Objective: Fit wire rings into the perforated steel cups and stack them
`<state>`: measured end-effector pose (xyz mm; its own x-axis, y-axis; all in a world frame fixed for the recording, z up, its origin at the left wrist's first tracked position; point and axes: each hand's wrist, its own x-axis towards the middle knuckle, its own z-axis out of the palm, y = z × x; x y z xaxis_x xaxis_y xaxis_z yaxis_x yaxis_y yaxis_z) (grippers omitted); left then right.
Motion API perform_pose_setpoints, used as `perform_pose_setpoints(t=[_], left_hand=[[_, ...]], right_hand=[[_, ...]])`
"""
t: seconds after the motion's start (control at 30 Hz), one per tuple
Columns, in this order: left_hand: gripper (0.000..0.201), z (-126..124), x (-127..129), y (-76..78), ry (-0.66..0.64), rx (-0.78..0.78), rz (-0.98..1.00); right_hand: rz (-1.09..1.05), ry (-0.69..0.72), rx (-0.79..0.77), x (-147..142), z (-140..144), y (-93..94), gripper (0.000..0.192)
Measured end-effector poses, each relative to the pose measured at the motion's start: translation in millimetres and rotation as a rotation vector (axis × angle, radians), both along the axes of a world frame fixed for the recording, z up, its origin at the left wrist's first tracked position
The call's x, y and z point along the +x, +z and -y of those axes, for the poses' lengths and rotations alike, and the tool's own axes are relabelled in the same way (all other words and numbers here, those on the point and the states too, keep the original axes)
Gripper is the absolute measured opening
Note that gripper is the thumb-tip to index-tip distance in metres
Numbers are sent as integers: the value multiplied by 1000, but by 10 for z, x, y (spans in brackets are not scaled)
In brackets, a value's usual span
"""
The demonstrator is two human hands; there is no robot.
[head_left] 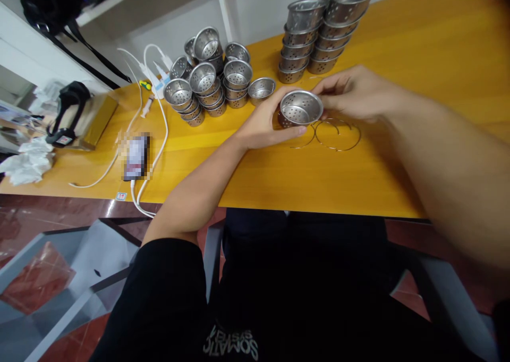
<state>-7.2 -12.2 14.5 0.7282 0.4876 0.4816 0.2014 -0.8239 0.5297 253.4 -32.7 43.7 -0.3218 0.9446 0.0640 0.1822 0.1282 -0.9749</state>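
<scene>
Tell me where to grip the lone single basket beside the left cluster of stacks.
Take the lone basket by its rim, from above. It sits upright, mouth up, on the table, and stacks crowd its left side, so the top and right are clear.

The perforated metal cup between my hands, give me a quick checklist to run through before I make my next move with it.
1. Perforated cup gripped by both left hand and right hand: ok.
2. Cup mouth facing up: ok.
3. Wire rings within reach on the table, beside the cup: ok.
4. Ring already fitted to the cup: cannot tell.
5. Cup stacks away from the hands: ok.
</scene>
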Motion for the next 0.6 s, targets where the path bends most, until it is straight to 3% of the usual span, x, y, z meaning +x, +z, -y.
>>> perform_pose_setpoints(t=[0.27,0.47,0.6], left_hand=[[99,-16,14,-52,-5,-40,3],[100,-43,20,-83,21,-58,10],[100,-59,18,-103,34,-54,2]], right_hand=[[11,18,36,24,-1,36,15],[142,-200,152,55,-69,3,12],[94,-233,195,90,-156,-69,22]])
